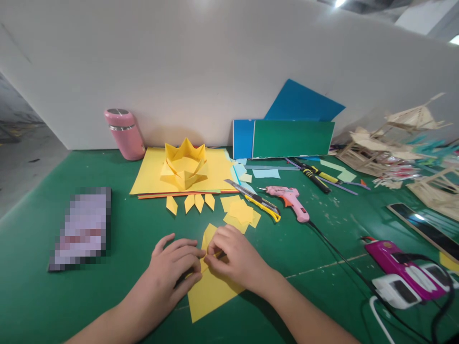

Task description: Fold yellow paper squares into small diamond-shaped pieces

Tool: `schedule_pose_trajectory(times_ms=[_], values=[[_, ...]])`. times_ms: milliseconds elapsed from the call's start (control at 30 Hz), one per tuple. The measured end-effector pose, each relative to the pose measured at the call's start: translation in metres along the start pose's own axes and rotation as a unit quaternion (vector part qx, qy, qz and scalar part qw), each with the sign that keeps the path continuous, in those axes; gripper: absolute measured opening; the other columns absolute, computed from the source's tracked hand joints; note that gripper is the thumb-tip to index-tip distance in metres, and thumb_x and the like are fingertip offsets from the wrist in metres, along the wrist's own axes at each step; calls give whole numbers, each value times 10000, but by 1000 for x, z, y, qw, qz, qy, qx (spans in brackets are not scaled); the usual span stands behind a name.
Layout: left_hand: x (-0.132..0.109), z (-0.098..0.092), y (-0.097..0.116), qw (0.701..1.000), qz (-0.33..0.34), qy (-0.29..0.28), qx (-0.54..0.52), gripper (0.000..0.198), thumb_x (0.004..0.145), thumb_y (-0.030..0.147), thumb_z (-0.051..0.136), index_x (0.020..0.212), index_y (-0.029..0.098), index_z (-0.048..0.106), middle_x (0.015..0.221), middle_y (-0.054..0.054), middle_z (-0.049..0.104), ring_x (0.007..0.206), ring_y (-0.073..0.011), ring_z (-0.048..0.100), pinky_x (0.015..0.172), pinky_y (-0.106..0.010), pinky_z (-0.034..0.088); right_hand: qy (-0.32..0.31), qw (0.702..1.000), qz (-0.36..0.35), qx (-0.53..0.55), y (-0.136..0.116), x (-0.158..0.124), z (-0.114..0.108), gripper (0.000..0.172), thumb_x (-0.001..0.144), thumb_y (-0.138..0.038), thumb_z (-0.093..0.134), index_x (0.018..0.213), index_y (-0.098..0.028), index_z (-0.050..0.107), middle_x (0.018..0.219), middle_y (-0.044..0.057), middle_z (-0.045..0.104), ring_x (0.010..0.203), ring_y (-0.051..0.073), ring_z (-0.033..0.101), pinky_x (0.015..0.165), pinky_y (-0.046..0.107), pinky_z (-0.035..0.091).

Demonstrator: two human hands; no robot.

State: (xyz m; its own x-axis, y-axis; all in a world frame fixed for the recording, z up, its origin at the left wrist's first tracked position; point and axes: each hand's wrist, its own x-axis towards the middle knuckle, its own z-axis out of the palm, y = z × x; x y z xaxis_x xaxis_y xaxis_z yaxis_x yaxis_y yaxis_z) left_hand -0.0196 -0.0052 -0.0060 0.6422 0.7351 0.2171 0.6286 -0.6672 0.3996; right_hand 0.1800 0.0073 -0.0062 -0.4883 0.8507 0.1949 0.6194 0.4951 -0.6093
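Item one: flat yellow paper sheet [211, 294], partly folded, lower centre of the frame, on green table mat [118, 296]. Left hand [175, 270]: fingers together, laid flat, pressing on the sheet's left edge. Right hand [233, 258]: fingertips pinching a raised fold at the sheet's top. Mid-frame: small yellow paper points [190, 203], yellow-and-black utility knife [258, 200], pink glue gun [290, 200]. Further back: folded yellow paper crown [184, 165]; pink metal flask [125, 134], upper left.
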Motion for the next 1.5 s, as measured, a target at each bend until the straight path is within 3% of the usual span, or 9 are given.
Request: schedule_pose_trajectory(times_ms=[233,467,867,1067,1333,1500], values=[[0,-2,3,999,39,10,27,213,935,205,448,790,268,591,988,51,717,1095,-183,579,1068,-418,182,4,1000,-3,-24,1,1,2,230,858,-248,543,665,-203,427,720,-3,556,724,160,484,684,292,365],[-4,-9,8,997,62,4,47,224,881,140,445,757,250,596,1070,9,702,1155,-203,530,1077,-447,178,5,1000,-3,-22,0,1,2,239,875,-266,519,665,-204,423,722,5,558,729,163,488,688,294,368],[-5,-17,13,999,34,-11,21,239,880,150,399,782,245,596,1060,-8,704,1084,-211,573,1061,-474,278,3,1000,12,-22,-1,0,1,233,866,-254,552,667,-198,444,719,0,549,735,160,488,680,288,369],[-5,-16,13,999,37,4,23,312,854,123,443,980,314,655,1054,22,709,1073,-208,580,1092,-468,206,1,1000,12,-20,-1,1,2,239,863,-248,571,660,-195,458,712,-1,557,733,160,494,681,285,365],[-5,-14,10,999,38,-10,26,323,875,126,422,960,324,662,1091,23,698,1100,-219,563,1081,-502,175,-16,999,44,17,-6,-1,-5,160,823,-300,656,810,-199,532,775,-2,565,793,179,504,666,280,377],[-4,-14,9,999,41,-9,23,333,869,120,418,948,323,671,1075,19,702,1105,-221,567,1091,-509,187,-12,1000,26,9,-7,-2,-6,163,837,-282,647,822,-213,500,840,2,591,828,187,504,732,309,386]])
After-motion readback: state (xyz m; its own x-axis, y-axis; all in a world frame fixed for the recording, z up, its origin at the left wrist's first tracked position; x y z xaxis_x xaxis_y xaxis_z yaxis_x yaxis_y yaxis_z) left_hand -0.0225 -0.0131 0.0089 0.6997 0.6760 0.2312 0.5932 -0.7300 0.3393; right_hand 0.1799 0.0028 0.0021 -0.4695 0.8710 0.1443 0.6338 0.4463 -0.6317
